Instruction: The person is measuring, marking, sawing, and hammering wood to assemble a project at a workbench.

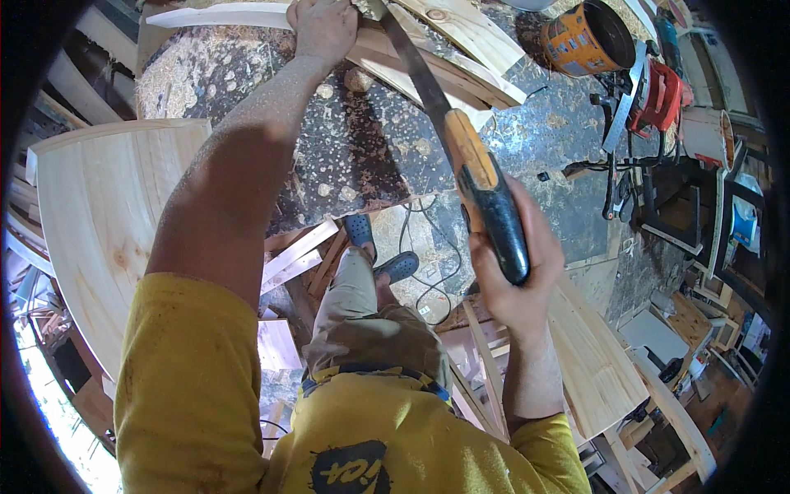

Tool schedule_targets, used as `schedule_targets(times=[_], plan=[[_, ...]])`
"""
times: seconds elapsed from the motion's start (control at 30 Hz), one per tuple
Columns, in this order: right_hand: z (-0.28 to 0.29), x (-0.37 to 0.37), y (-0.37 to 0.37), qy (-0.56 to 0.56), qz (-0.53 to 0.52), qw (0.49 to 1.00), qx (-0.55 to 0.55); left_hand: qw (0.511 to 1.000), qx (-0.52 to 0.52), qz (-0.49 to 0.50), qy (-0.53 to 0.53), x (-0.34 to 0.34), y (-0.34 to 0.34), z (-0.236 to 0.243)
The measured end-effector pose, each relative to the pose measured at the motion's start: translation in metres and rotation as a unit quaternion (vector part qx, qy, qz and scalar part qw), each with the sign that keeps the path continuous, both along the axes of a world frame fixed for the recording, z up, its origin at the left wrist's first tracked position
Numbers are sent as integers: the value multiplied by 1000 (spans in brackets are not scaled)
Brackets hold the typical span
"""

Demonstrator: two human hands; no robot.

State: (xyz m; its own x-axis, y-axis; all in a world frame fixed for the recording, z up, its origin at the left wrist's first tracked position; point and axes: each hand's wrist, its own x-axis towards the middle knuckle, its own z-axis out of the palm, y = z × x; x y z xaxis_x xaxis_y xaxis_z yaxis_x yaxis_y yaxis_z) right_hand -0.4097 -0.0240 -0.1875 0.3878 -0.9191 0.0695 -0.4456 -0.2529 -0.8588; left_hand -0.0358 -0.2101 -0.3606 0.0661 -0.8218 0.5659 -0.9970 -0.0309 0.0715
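My right hand (531, 263) is wrapped round the black and yellow handle of a handsaw (480, 165). The saw's narrow blade runs up and to the left, over the boards, to the upper edge of the picture. At the top, my left hand (327, 31) is closed on a pale curved wooden strip (218, 15) on the workbench (222, 74); its fingertips are partly hidden. Right of that hand, several sawn boards (469, 78) lie overlapping beneath the blade. Whether the teeth touch wood cannot be seen.
An orange bucket (568, 41) stands at the bench's far right, near a red power tool (661, 99). Wide pale panels flank me, one at left (107, 214) and one at right (592, 354). Offcuts (292, 259) and a black cable (432, 284) lie below the bench.
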Motion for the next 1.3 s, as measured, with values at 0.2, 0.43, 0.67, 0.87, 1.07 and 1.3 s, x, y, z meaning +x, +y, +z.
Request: schedule_targets(times=[0.2,0.43,0.67,0.87,1.07,1.3], plan=[[32,-48,64,48,0,998,31,999,-29,-15,-1,-1,4,-1],[24,-27,30,38,12,999,15,999,-26,4,22,1,-2,-12],[2,-17,18,47,1,999,-16,999,-44,6,0,3,-5,-14],[38,-50,64,80,-4,997,3,998,-65,-3,13,-7,2,-3],[-14,15,-20,51,-2,998,-41,999,-35,22,-36,-9,5,5],[15,-14,33,38,3,999,-25,1000,-23,13,12,-13,7,10]])
